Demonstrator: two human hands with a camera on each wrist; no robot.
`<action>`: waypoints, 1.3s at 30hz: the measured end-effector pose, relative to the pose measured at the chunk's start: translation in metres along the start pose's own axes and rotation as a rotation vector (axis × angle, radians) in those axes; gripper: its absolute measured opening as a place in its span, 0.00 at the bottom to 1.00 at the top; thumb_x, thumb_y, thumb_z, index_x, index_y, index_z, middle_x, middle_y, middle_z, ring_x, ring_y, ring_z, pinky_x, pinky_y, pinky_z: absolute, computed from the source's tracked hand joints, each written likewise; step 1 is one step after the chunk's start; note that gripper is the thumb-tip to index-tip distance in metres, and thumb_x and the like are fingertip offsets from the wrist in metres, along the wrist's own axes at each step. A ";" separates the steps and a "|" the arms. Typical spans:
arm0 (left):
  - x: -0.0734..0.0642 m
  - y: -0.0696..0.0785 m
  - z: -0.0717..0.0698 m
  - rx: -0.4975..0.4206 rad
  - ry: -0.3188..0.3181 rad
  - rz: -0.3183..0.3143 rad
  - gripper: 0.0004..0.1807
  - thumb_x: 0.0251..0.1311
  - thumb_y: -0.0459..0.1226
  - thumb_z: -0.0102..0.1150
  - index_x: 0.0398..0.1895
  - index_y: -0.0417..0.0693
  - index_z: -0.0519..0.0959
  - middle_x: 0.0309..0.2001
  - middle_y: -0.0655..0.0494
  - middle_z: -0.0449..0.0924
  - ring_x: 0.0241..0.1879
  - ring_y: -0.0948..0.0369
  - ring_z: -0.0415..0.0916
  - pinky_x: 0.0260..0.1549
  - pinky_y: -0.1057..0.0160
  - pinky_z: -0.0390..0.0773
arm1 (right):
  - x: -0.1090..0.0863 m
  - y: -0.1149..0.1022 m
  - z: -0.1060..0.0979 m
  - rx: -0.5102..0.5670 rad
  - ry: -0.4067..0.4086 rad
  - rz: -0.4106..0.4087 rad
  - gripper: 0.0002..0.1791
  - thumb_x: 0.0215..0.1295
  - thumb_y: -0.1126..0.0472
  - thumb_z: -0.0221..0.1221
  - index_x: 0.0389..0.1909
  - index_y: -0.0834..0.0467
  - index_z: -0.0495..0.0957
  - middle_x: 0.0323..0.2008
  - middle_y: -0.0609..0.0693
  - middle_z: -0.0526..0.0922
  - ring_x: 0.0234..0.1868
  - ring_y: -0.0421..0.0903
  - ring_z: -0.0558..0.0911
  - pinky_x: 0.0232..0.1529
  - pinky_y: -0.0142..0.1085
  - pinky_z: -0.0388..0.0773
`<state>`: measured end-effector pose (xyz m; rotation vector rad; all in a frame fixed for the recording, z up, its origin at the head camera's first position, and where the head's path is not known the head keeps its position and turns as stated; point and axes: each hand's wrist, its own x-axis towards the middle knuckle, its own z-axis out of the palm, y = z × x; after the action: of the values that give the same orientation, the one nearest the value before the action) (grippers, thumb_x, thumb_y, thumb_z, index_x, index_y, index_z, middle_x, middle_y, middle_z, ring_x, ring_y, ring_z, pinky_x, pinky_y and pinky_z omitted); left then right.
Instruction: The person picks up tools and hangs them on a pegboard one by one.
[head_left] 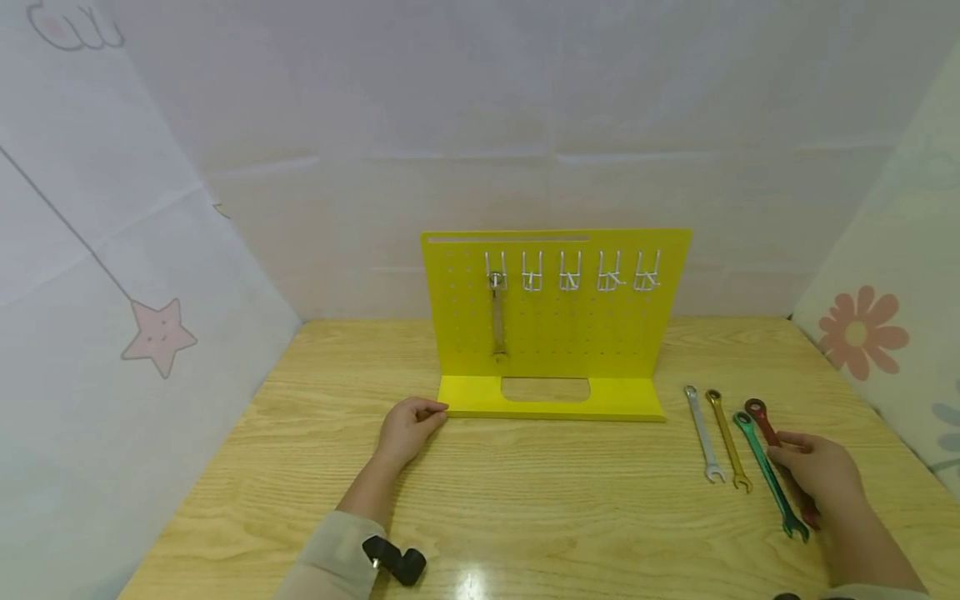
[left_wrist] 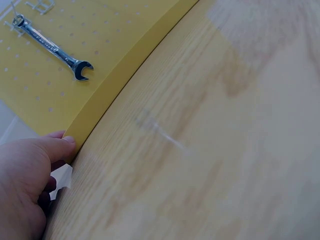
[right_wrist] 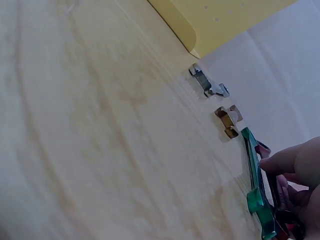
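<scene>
A yellow pegboard stand [head_left: 551, 325] stands on the table, and my left hand [head_left: 405, 429] pinches the front left corner of its base between thumb and fingers. One silver combination wrench [left_wrist: 50, 46] hangs by its ring end from the leftmost hook. At the right, my right hand [head_left: 825, 471] grips a red wrench [head_left: 765, 427] around its shank, which the fingers partly cover. Close beside the red one lies a green wrench [head_left: 768, 475]. Farther left are a gold wrench [head_left: 729, 442] and another silver wrench [head_left: 705, 435], both lying on the table.
Several more white wire hooks [head_left: 570, 271] line the upper part of the board, with no tool on them. The wooden table [head_left: 540, 500] extends in front of the stand. Pale printed cloth [head_left: 495, 100] hangs behind and at both sides.
</scene>
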<state>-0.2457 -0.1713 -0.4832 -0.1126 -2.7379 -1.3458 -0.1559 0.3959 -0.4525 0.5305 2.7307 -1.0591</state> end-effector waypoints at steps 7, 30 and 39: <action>-0.001 0.000 0.000 0.009 0.002 0.007 0.06 0.61 0.37 0.65 0.40 0.50 0.87 0.44 0.52 0.84 0.43 0.56 0.78 0.47 0.53 0.77 | -0.001 0.002 -0.002 0.031 -0.007 -0.005 0.39 0.72 0.41 0.51 0.68 0.69 0.62 0.66 0.78 0.58 0.59 0.76 0.63 0.52 0.60 0.72; 0.000 0.000 0.000 0.011 0.003 0.003 0.07 0.61 0.37 0.65 0.40 0.50 0.87 0.43 0.52 0.84 0.42 0.58 0.77 0.44 0.57 0.76 | -0.006 -0.024 0.004 0.236 0.151 -0.098 0.34 0.76 0.51 0.46 0.73 0.67 0.54 0.38 0.37 0.73 0.30 0.28 0.70 0.29 0.31 0.74; -0.001 -0.001 0.001 0.005 0.004 0.006 0.07 0.61 0.37 0.65 0.40 0.49 0.87 0.44 0.52 0.84 0.45 0.55 0.79 0.48 0.53 0.78 | -0.007 -0.046 0.011 0.302 0.127 -0.104 0.37 0.75 0.45 0.46 0.76 0.60 0.50 0.61 0.65 0.64 0.38 0.30 0.70 0.36 0.33 0.73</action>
<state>-0.2453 -0.1712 -0.4849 -0.1179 -2.7356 -1.3363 -0.1672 0.3548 -0.4301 0.5173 2.7457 -1.5291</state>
